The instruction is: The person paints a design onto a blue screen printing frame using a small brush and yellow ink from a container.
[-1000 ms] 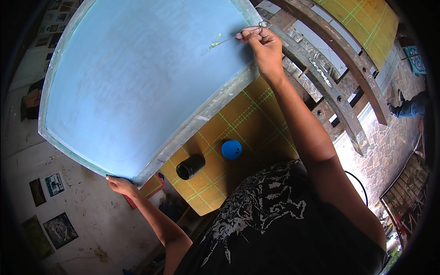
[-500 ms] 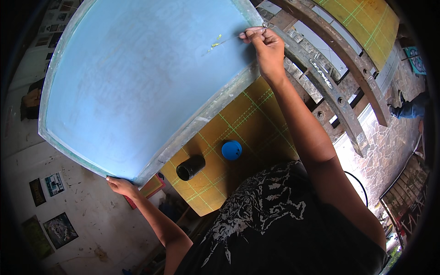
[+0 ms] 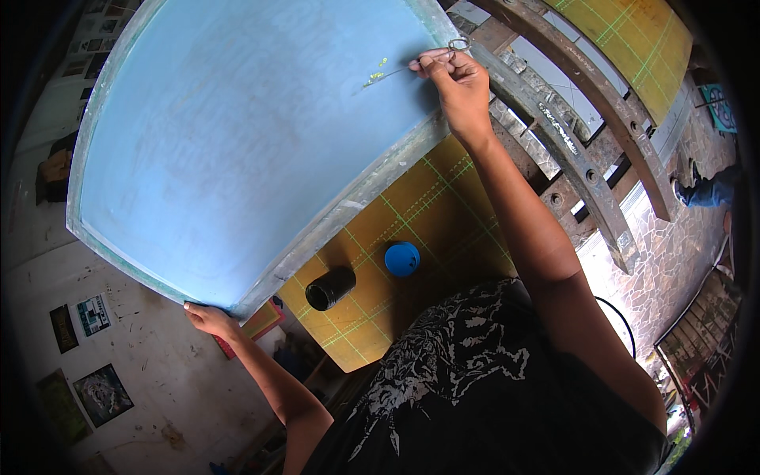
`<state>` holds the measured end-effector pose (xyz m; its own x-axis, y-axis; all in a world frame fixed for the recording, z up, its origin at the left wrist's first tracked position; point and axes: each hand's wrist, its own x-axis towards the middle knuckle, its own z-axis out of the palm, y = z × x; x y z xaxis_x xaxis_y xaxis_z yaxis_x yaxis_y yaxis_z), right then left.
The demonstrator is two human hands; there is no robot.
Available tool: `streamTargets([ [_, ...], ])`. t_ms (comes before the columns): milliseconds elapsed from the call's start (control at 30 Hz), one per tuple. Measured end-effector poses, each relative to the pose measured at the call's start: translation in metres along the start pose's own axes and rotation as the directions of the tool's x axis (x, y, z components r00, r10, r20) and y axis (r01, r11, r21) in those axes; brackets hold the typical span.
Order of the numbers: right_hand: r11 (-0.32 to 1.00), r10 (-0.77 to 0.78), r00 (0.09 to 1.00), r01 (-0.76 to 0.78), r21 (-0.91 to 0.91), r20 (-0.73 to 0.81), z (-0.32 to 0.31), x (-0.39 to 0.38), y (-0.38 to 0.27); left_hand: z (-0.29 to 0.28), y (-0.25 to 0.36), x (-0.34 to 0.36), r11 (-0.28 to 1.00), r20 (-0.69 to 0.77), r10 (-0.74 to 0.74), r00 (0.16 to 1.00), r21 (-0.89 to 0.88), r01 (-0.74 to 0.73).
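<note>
A large screen-printing frame [image 3: 321, 229] with blue mesh [image 3: 229, 150] is tilted up in front of me. At its lower left corner, my left hand [image 3: 210, 320] is closed around the rim. My right hand [image 3: 461, 87] pinches a thin metal rod [image 3: 390, 75] with a looped end, over the right side of the mesh. The rod's tip is at small yellow-green smears [image 3: 375, 77]; whether it touches the mesh I cannot tell. Below the frame, a black open jar [image 3: 331, 288] and a blue round lid or cup [image 3: 402, 259] are on the yellow-brown board.
The yellow-brown board [image 3: 443, 198] has green grid lines. Curved-looking metal bars [image 3: 578, 150] run along the right. Another gridded board [image 3: 633, 39] is at the upper right. A person's leg [image 3: 708, 190] shows at the far right. Pictures [image 3: 104, 394] hang on the left wall.
My right hand has shifted slightly with the rod, and the looped end now shows more clearly above it. The left hand stays on the frame's corner.
</note>
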<state>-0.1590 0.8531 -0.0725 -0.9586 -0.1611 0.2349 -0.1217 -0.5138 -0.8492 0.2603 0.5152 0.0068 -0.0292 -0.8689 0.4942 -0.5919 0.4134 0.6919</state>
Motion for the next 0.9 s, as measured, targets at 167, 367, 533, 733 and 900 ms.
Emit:
streamTargets([
  [167,1.0,0.003,1.0,-0.003,-0.008,0.003,0.0,0.0,0.002,0.001,0.0,-0.001,1.0,-0.006,0.0,1.0,-0.007,0.0],
  [367,1.0,0.008,1.0,-0.008,-0.027,0.007,0.001,0.0,0.002,0.001,-0.007,0.002,1.0,-0.009,0.005,1.0,-0.019,-0.005],
  [533,1.0,-0.004,1.0,0.004,0.004,-0.003,0.002,0.001,0.003,0.002,-0.002,-0.001,1.0,-0.011,0.002,1.0,-0.024,-0.002],
  [733,1.0,0.012,1.0,-0.012,-0.003,-0.001,0.001,0.001,0.001,0.003,0.002,-0.003,1.0,-0.008,0.007,1.0,-0.025,-0.007],
  [900,1.0,0.01,1.0,-0.01,-0.006,-0.002,0.002,0.001,0.002,0.002,-0.002,-0.001,1.0,-0.009,0.001,1.0,-0.006,-0.001],
])
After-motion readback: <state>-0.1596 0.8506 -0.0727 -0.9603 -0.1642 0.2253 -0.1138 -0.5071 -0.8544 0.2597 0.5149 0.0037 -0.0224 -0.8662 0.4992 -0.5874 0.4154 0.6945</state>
